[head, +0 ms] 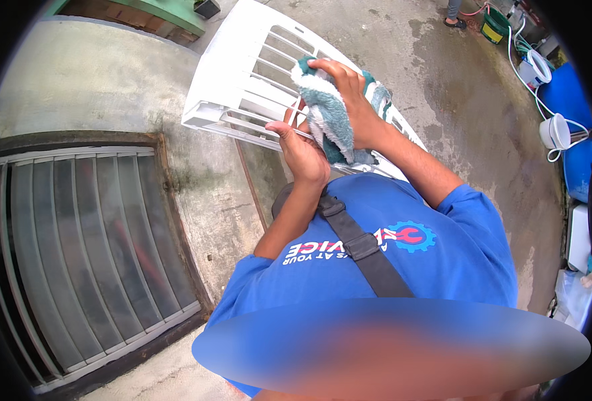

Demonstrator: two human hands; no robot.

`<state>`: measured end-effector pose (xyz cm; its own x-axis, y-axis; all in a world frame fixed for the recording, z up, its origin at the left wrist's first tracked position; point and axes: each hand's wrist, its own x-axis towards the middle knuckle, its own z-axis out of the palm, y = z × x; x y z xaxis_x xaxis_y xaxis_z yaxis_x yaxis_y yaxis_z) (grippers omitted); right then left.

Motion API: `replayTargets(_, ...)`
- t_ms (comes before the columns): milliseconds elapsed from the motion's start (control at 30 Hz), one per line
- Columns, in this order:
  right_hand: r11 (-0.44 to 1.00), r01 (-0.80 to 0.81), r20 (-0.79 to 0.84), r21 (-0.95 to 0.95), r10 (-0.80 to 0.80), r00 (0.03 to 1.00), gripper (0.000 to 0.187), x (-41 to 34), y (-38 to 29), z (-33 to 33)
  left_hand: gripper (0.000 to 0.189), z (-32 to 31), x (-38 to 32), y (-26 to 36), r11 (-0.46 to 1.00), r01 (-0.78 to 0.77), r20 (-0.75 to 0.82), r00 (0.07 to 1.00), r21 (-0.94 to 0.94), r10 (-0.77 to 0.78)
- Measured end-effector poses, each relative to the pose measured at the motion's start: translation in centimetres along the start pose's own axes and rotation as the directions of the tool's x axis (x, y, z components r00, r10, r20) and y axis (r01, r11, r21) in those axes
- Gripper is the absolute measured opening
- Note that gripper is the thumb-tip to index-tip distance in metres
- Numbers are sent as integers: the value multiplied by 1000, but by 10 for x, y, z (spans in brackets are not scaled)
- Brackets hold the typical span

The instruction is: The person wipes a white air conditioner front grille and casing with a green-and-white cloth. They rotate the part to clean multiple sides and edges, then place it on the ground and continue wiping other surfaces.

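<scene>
A white plastic slatted cover panel (225,65), like an air conditioner's front housing, slants up and away before my chest. My right hand (348,95) presses a fluffy green, grey and white striped cloth (328,118) against its slats, fingers curled over the cloth's upper part. Below and to the left, my left hand (303,153) is at the panel's near edge, thumb extended, with some fingers passing behind the slats. The cloth partly covers that hand's fingers and the panel's lower middle. More of the cloth shows beyond my right wrist.
On the left is a concrete wall (195,175) with a barred window (95,250). Wet concrete ground (456,85) lies to the right. Along the far right stand white buckets (555,131), a green bucket (495,26), blue drums (566,95) and a looped hose. A person's foot (455,22) shows at the top.
</scene>
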<state>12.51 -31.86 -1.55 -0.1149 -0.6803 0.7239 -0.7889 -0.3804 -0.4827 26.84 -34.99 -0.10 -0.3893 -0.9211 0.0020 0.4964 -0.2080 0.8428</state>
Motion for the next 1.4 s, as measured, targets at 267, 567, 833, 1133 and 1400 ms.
replayTargets(267, 994, 8, 153, -105, 9, 988, 71, -1, -1, 11, 95, 0, -2, 24, 998, 54, -100, 994, 35, -51)
replayTargets(567, 924, -357, -144, -136, 339, 930, 78, -78, 57, 26, 106, -6, 2, 17, 993, 107, -153, 983, 41, -99)
replayTargets(833, 966, -254, -26, 38, 255, 967, 53, 93, 29, 31, 111, -11, 6, 18, 994, -50, -79, 995, 98, 58)
replayTargets(1133, 475, -737, 145, -481, 872, 468, 126, -342, 162, 3, 113, -47, 5, 24, 987, 52, -422, 906, 150, 17)
replayTargets(1400, 918, -383, 73, 99, 377, 923, 103, -174, 62, 101, 114, -40, 5, 24, 979, 42, -342, 939, 199, 29)
